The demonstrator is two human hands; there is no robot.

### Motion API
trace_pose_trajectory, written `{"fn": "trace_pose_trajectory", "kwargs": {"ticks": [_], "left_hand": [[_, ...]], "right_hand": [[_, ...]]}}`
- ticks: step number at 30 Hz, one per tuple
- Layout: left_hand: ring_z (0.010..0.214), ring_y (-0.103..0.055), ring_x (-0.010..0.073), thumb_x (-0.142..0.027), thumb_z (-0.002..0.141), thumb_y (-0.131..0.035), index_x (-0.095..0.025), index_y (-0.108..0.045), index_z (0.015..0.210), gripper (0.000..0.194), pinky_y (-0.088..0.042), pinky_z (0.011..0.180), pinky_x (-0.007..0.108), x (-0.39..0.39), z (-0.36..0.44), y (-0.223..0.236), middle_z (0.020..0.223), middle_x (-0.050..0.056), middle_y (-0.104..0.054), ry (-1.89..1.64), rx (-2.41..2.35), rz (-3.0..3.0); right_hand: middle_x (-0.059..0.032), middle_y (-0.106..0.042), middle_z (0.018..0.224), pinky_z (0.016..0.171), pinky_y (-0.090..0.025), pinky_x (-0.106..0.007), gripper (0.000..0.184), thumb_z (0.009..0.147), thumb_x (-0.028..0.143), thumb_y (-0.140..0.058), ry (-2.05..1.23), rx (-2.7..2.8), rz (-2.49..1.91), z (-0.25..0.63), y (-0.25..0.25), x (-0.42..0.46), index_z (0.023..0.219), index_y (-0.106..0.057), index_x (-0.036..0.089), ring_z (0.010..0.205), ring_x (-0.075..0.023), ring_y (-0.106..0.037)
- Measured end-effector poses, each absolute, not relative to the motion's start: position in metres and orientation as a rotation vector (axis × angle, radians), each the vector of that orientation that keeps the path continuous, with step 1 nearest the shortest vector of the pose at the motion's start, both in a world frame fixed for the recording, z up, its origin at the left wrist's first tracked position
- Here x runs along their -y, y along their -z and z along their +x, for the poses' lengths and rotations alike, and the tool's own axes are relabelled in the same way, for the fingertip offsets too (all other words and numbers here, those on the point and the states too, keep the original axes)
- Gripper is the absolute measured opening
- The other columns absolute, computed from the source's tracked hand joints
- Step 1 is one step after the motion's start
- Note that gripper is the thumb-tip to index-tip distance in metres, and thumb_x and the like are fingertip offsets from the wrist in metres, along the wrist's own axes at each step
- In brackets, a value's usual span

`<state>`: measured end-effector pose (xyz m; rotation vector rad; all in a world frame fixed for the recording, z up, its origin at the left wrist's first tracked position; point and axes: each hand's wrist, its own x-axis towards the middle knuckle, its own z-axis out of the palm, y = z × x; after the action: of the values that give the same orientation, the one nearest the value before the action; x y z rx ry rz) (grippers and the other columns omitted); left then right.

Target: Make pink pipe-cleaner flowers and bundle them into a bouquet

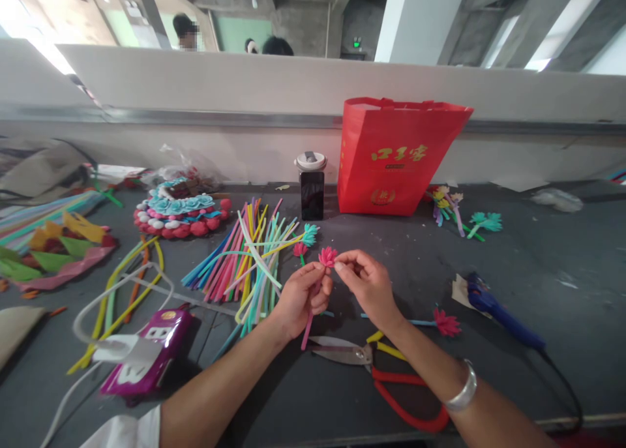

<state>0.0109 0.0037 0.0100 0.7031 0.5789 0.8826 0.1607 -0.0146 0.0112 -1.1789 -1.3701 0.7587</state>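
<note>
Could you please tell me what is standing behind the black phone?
Behind the phone is a white-topped container, its top showing above the phone. The phone covers most of its body, so I cannot tell its full shape or whether the two touch.

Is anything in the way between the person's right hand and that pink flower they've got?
Nothing visible. The left hand holds the pink flower by its stem, and the right hand has its fingertips right at the petals. The scissors lie nearer the wearer, not between them.
</note>
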Motion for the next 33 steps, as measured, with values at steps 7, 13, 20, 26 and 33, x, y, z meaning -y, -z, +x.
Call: {"fn": "trace_pose_trajectory", "kwargs": {"ticks": [7,13,20,26,33], "left_hand": [[0.035,-0.03,0.0035,-0.033,0.086,-0.062,-0.019,-0.048,0.083,0.02,-0.021,0.034,0.015,0.001,0.014,-0.009,0.057,-0.004,-0.057,-0.881,-0.573,0.792],[0.037,-0.024,0.0019,-0.036,0.085,-0.065,-0.019,-0.047,0.083,0.024,-0.015,0.036,0.015,0.003,0.015,-0.007,0.053,-0.007,-0.051,-0.915,-0.606,0.881],[0.039,-0.019,0.0016,-0.037,0.083,-0.068,-0.017,-0.051,0.084,0.026,-0.01,0.038,0.016,0.002,0.014,-0.005,0.05,-0.009,-0.041,-0.909,-0.639,0.941],[0.04,-0.019,0.0022,-0.038,0.084,-0.067,-0.017,-0.052,0.083,0.026,-0.009,0.039,0.017,0.001,0.014,-0.003,0.049,-0.01,-0.036,-0.893,-0.64,0.961],[0.038,-0.016,0.0021,-0.036,0.083,-0.067,-0.018,-0.051,0.08,0.025,-0.009,0.038,0.016,0.0,0.013,-0.004,0.047,-0.01,-0.034,-0.877,-0.632,0.895]], "right_hand": [[0.0015,-0.056,0.071,0.06,-0.041,-0.024,0.009,0.087,0.026,-0.061,-0.545,1.502,-1.191,0.161,-0.013,0.015,0.083,-0.068,0.021,0.063,-0.0123,-0.049],[0.0024,-0.054,0.069,0.058,-0.039,-0.024,0.01,0.085,0.022,-0.059,-0.513,1.505,-1.202,0.162,-0.018,0.016,0.076,-0.065,0.019,0.06,-0.0115,-0.048],[0.0035,-0.052,0.062,0.053,-0.035,-0.023,0.012,0.081,0.022,-0.058,-0.621,1.458,-1.215,0.164,-0.018,0.015,0.071,-0.061,0.018,0.056,-0.0106,-0.044],[0.005,-0.048,0.058,0.051,-0.032,-0.023,0.013,0.079,0.023,-0.058,-0.699,1.444,-1.234,0.166,-0.021,0.014,0.068,-0.06,0.018,0.053,-0.0094,-0.04],[0.0064,-0.045,0.051,0.047,-0.031,-0.022,0.015,0.077,0.028,-0.063,-0.819,1.37,-1.224,0.165,-0.02,0.014,0.066,-0.061,0.017,0.048,-0.0087,-0.039]]}}
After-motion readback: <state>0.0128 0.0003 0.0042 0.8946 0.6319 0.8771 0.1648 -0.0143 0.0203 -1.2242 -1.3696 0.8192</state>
